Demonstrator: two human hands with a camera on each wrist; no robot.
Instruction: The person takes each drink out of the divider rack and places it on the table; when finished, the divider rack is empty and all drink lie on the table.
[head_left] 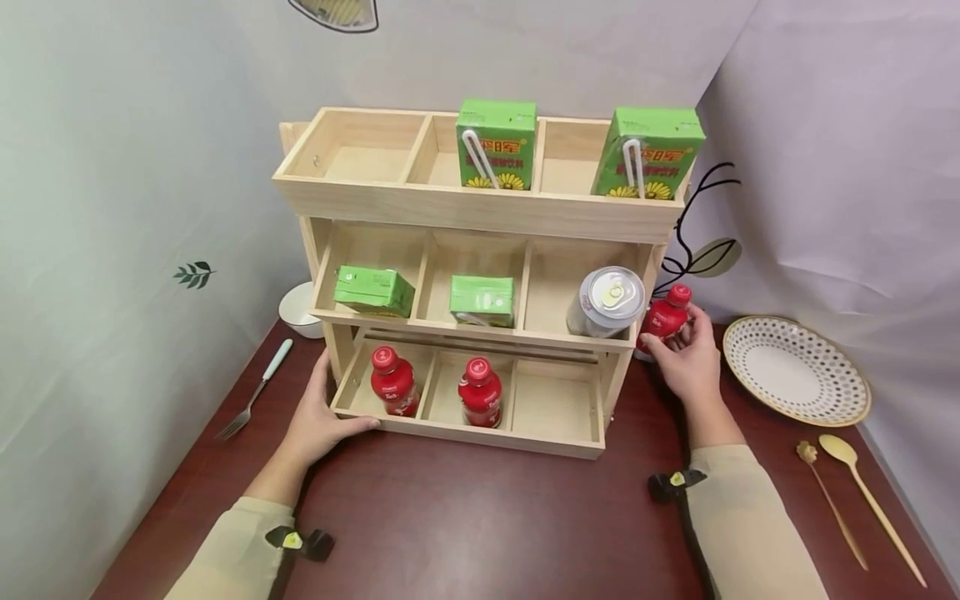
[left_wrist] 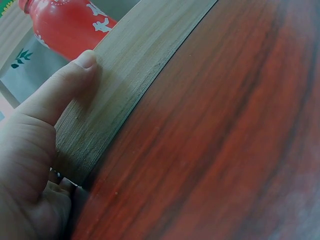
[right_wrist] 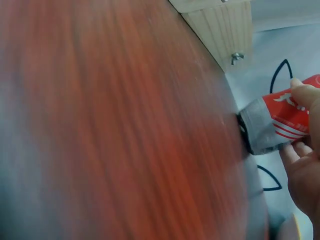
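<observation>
A three-tier wooden rack stands in front of me. My left hand grips its lower left corner, the thumb lying on the front board and the fingers round the side. Beside the rack's right side, my right hand holds a red bottle with a red cap; its grey lower part shows in the right wrist view. Two similar bottles stand in the bottom tier, one in the left compartment and another in the middle compartment.
Green drink cartons sit in the top and middle tiers, and a silver can in the middle tier's right compartment. A white bowl and fork lie left; a dotted plate and gold spoons lie right.
</observation>
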